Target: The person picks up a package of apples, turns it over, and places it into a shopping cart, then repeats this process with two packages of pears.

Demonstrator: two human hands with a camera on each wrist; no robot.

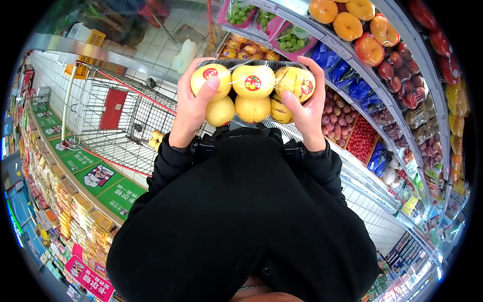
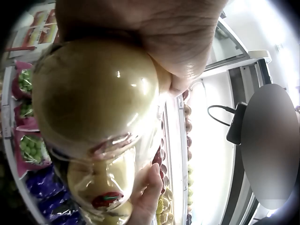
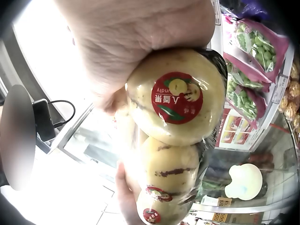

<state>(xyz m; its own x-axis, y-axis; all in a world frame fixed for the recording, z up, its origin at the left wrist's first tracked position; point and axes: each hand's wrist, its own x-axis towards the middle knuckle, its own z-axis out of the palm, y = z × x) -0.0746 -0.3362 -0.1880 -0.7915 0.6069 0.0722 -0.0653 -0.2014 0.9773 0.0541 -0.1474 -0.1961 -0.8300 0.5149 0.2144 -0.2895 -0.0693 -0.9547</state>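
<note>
Both hands hold up a clear-wrapped pack of pepino melons (image 1: 253, 83), gripped at its two short ends. The yellow fruits lie in two rows on a dark tray, several with round red stickers; dark streaks mark those at the right end. My left hand (image 1: 193, 110) clasps the left end, thumb over the front of the wrap. At the opposite end, my right hand (image 1: 311, 113) grips in the same way. The left wrist view shows the palm (image 2: 183, 33) close against a large pale melon (image 2: 98, 98). In the right wrist view, a stickered melon (image 3: 140, 101) fills the middle under the palm.
Right of me, a tiered fruit shelf holds peaches (image 1: 347, 26), plums (image 1: 338, 118) and bagged green grapes (image 1: 294, 40). A wire shopping cart (image 1: 113, 118) stands on the left, with yellow fruit inside. Beyond it runs a packaged-goods display with green panels (image 1: 98, 176).
</note>
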